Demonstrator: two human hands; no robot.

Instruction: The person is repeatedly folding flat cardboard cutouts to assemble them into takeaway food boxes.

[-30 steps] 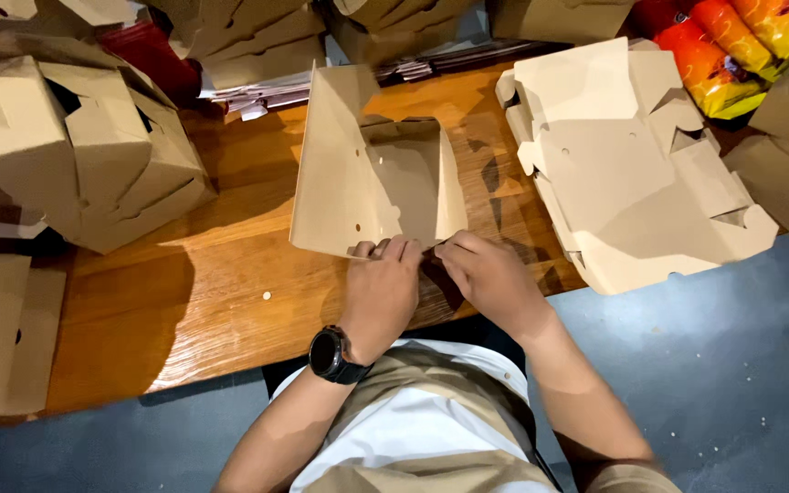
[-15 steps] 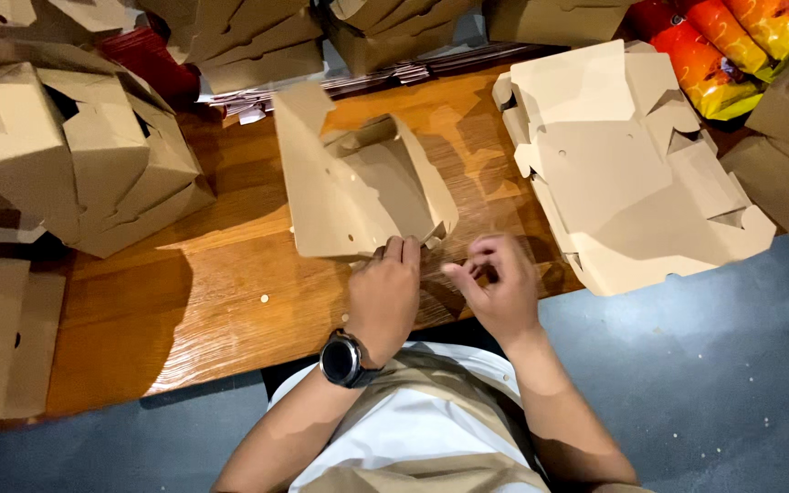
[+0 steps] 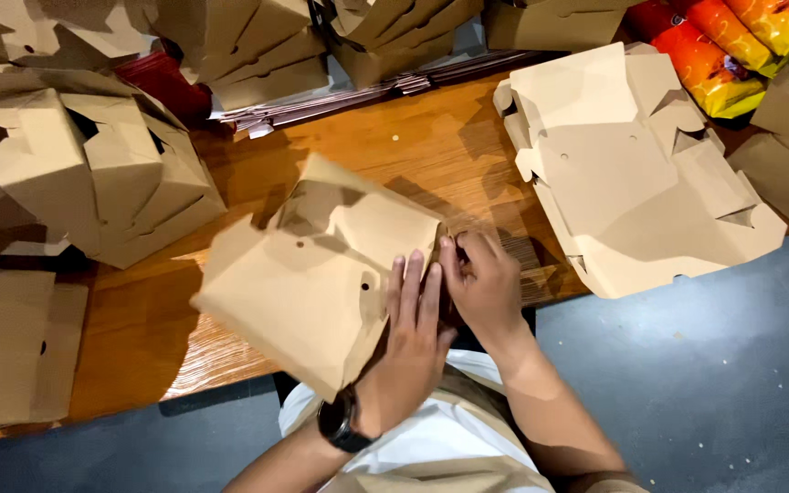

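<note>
A tan cardboard box [image 3: 312, 274], partly folded, lies tilted on the wooden table [image 3: 431, 146] in front of me. My left hand [image 3: 410, 338], with a black watch on the wrist, presses flat against the box's right side, fingers straight. My right hand [image 3: 483, 283] pinches a flap at the box's right edge, right beside the left fingers. The flap itself is mostly hidden by the two hands.
A stack of flat box blanks [image 3: 641, 173] lies at the right. Folded boxes [image 3: 93, 173] are piled at the left and along the back [image 3: 257, 46]. Orange and yellow snack bags [image 3: 732, 46] sit at the top right. Flat blanks [image 3: 11, 347] lie at the lower left. Grey floor [image 3: 705, 383] shows below.
The box has tipped over from standing open to lying tilted toward the left. My left hand now lies flat on it, and my right hand has closed in on its right edge.
</note>
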